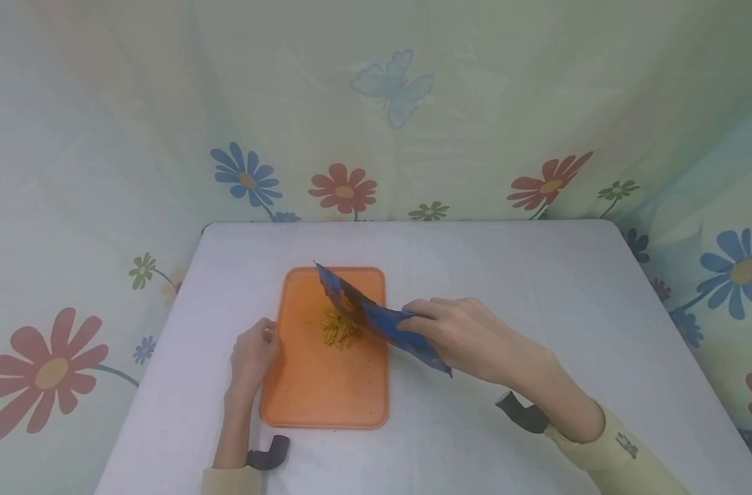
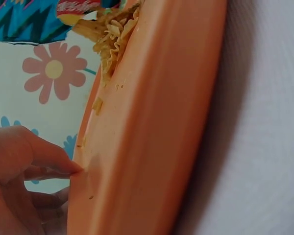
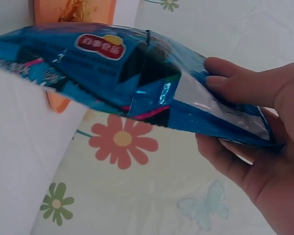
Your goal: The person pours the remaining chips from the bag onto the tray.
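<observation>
My right hand [image 1: 462, 337] grips one end of a blue snack bag [image 3: 108, 73], thumb on one face and fingers on the other. The bag slants over the right side of an orange tray [image 1: 326, 395], its far end above the tray's upper half. Beneath it, a small heap of yellow-brown chips [image 1: 337, 330] lies on the tray, with a few crumbs around. At the tray's left edge, my left hand [image 1: 252, 354] pinches the rim; in the left wrist view its fingertip [image 2: 76, 169] presses on the edge. The bag's mouth is hidden in the right wrist view.
The tray lies on a table with a white cloth [image 1: 506, 268]. A flower-printed curtain [image 1: 475, 117] hangs behind the table and along both sides. Dark wrist mounts [image 1: 524, 414] stick out from both forearms over the cloth.
</observation>
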The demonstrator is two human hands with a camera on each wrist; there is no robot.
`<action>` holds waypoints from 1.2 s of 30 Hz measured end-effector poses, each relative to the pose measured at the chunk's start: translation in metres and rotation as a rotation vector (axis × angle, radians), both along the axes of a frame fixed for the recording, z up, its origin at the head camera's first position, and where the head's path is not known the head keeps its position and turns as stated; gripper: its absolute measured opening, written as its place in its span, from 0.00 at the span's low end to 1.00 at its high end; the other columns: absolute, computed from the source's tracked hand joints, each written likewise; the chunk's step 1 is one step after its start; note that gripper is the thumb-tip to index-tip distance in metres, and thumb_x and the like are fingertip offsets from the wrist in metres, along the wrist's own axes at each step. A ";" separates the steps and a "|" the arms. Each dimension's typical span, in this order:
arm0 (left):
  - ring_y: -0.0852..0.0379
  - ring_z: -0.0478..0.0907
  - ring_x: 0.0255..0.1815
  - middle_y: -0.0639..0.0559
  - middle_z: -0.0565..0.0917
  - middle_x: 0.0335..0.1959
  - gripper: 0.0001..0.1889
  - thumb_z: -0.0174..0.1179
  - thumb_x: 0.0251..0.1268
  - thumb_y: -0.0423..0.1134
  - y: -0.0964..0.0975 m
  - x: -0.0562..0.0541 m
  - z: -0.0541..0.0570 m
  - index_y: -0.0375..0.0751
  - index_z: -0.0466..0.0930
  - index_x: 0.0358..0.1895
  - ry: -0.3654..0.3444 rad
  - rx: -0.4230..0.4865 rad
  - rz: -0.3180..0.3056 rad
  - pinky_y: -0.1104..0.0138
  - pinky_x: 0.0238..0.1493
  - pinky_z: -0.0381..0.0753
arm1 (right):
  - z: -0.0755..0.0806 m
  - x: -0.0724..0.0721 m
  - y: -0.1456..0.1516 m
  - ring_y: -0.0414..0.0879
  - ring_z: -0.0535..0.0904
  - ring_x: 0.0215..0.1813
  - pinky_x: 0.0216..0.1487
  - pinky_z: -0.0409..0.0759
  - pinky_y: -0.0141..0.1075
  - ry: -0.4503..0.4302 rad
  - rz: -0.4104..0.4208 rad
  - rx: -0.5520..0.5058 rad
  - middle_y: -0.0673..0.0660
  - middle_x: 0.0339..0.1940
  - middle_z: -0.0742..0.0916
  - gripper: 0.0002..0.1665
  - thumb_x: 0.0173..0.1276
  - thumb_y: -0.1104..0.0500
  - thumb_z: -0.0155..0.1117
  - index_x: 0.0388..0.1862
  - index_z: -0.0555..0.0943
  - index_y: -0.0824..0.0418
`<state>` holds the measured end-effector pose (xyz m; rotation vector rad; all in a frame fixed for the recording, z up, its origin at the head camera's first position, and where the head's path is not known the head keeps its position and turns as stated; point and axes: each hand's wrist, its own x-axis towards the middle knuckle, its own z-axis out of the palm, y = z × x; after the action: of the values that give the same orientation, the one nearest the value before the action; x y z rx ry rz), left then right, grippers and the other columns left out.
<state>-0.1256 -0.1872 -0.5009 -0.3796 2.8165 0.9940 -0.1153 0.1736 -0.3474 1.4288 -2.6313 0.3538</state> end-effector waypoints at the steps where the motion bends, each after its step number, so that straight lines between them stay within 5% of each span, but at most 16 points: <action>1: 0.52 0.82 0.29 0.34 0.87 0.45 0.17 0.53 0.73 0.34 0.000 0.000 0.000 0.33 0.78 0.60 0.000 0.000 0.001 0.66 0.28 0.78 | 0.000 0.000 0.000 0.43 0.86 0.43 0.37 0.86 0.33 0.000 -0.003 0.006 0.53 0.49 0.88 0.22 0.56 0.71 0.76 0.50 0.88 0.56; 36: 0.53 0.81 0.27 0.34 0.87 0.44 0.16 0.54 0.73 0.34 -0.001 -0.001 0.000 0.31 0.78 0.59 0.037 -0.018 -0.019 0.65 0.27 0.79 | 0.000 -0.001 -0.002 0.43 0.86 0.42 0.39 0.87 0.33 -0.004 0.015 -0.072 0.53 0.48 0.89 0.20 0.59 0.70 0.75 0.50 0.88 0.56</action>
<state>-0.1266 -0.1880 -0.5013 -0.3399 2.8581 0.9832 -0.1161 0.1720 -0.3470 1.4281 -2.5842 0.4482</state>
